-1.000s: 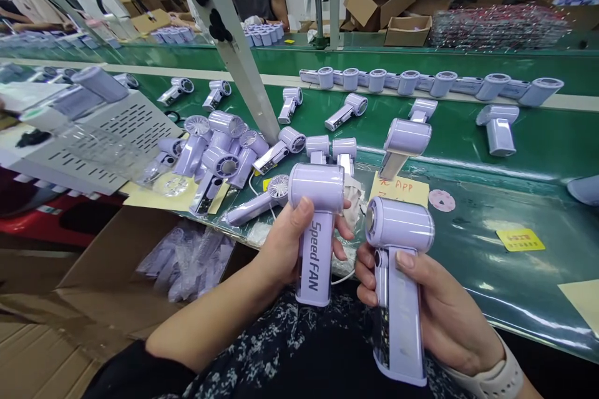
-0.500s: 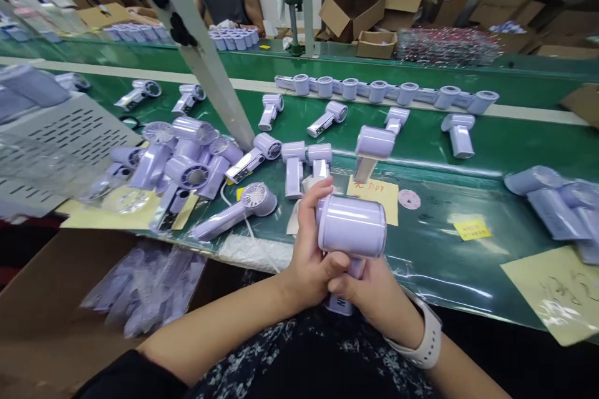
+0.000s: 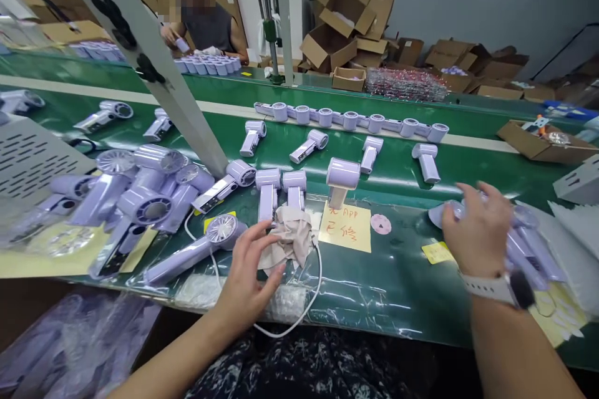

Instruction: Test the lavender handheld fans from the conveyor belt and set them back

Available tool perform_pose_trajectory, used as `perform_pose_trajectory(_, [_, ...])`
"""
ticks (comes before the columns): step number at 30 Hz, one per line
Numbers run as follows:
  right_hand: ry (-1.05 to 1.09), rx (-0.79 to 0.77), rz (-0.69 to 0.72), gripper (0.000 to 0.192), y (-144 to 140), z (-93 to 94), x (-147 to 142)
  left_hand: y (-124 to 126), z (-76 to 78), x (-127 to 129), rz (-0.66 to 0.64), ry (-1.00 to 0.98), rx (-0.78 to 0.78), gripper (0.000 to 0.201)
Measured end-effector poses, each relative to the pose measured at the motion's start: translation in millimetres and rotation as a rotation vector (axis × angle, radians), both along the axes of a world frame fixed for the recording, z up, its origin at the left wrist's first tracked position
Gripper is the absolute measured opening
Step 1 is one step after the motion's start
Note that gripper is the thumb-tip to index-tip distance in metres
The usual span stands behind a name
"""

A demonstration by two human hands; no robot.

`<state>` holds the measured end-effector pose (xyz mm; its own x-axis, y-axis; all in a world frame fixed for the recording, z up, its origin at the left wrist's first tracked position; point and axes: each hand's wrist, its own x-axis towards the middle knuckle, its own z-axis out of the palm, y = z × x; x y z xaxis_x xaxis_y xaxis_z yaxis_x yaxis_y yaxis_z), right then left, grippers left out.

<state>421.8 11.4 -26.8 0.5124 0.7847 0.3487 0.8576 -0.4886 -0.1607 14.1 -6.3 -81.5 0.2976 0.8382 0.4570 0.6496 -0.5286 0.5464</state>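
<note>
My left hand (image 3: 253, 274) is open, fingers apart, by a crumpled greyish cloth (image 3: 292, 237); its fingertips overlap the cloth's edge. My right hand (image 3: 480, 230), slightly blurred and wearing a pale watch, hovers over a group of purple handheld fans (image 3: 531, 255) at the right; its fingers are spread and curved, with nothing plainly gripped. One fan head there is partly hidden behind that hand. Another purple handheld fan (image 3: 343, 173) stands upright behind a yellow note (image 3: 349, 227). Left of my left hand lies a fan with a clear ribbed front (image 3: 222, 230).
A pile of fans (image 3: 145, 190) lies at the left beside a slanted metal post (image 3: 187, 112). More fans lie along the green belt (image 3: 397, 165), with a row (image 3: 350, 120) behind. A white cable (image 3: 320, 274) loops over the table edge. A co-worker (image 3: 206, 25) sits across.
My hands have parted from the fan they both held in front of me. The left moved left to the cloth; the right reached out to the fans at the right. The view shifted right.
</note>
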Motion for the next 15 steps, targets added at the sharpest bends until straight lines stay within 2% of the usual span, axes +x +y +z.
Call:
perform_pose_trajectory(1, [0.046, -0.039, 0.039, 0.042, 21, 0.9, 0, 0, -3.9, 1, -0.005, 0.02, 0.018, 0.032])
perform_pose_trajectory(3, [0.114, -0.101, 0.013, 0.026, 69, 1.4, 4, 1, -8.7, 3, -0.015, 0.034, 0.015, 0.031])
perform_pose_trajectory(7, [0.217, -0.109, -0.186, 0.034, 149, -2.9, 17, 0, -11.5, 3, 0.023, -0.028, -0.034, 0.029])
perform_pose_trajectory(10, [0.272, -0.064, -0.278, 0.037, 175, -14.3, 7, -1, -12.6, 1, 0.05, -0.083, -0.08, 0.028])
perform_pose_trajectory(12, [0.292, -0.043, -0.315, 0.039, 181, -26.7, -10, -1, -11.8, 1, 0.061, -0.111, -0.121, 0.028])
perform_pose_trajectory(15, [0.298, -0.036, -0.292, 0.04, 182, -47.8, -39, 2, -6.9, 4, 0.038, -0.129, -0.182, 0.026])
